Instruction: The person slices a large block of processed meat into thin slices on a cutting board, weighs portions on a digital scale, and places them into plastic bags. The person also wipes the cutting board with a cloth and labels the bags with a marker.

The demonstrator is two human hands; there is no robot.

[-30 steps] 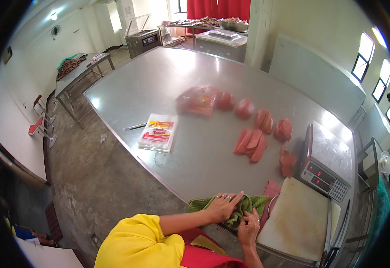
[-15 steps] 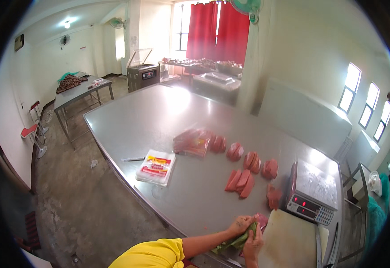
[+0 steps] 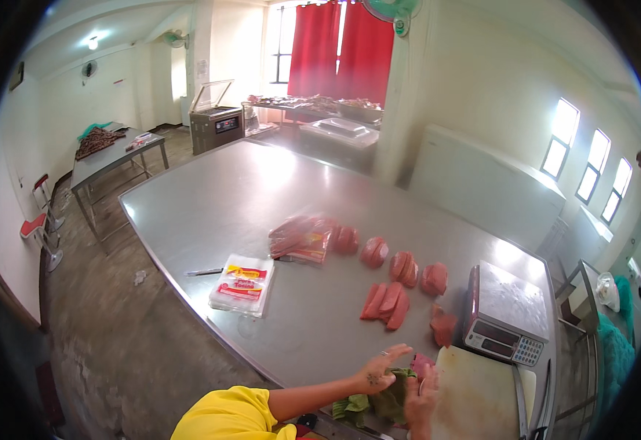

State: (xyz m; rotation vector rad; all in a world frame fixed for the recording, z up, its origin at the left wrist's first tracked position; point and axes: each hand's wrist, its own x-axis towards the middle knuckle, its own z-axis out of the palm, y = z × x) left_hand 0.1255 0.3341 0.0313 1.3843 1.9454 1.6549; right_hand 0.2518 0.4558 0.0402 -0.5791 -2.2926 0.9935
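Note:
A dark green cloth (image 3: 389,402) lies bunched at the near edge of the steel table (image 3: 298,330), below and between my hands. My left hand (image 3: 380,370) hovers over it, fingers stretched out and pointing right, with a ring on one. Fingers extended upward, my right hand (image 3: 420,400) stands at the cloth's right side, beside the cutting board; whether it touches the cloth is hard to tell. A pink piece of cloth (image 3: 421,362) shows just beyond my fingertips. Sliced pink meat (image 3: 385,304) sits in several small stacks farther out, one of them (image 3: 443,325) beside the scale.
A digital scale (image 3: 507,312) stands at the right, behind a white cutting board (image 3: 474,389). Knives (image 3: 520,400) lie along the board's right side. Toward the left are a stack of printed plastic bags (image 3: 241,284), a pen (image 3: 204,272) and filled packs (image 3: 300,238).
My hands have come apart from gripping the green cloth, and their fingers have straightened. The cloth now lies lower. The view has shifted slightly right, and the scale's display has gone dark.

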